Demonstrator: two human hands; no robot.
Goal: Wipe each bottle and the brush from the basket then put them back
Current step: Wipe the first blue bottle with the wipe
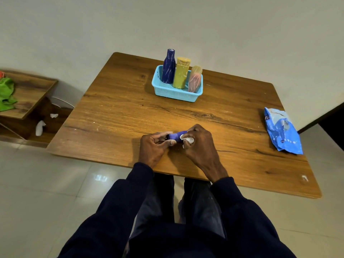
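The left hand (155,144) pinches a small purple plastic cylinder (175,137); the right hand (197,140) clamps a white tissue (189,140) round it. It looks light, stiff, slick: best held endwise.

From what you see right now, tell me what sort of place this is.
Probably a room in a home: a wooden table on glossy floor tiles, a blue basket of toiletry-style bottles, and a pack of wipes.
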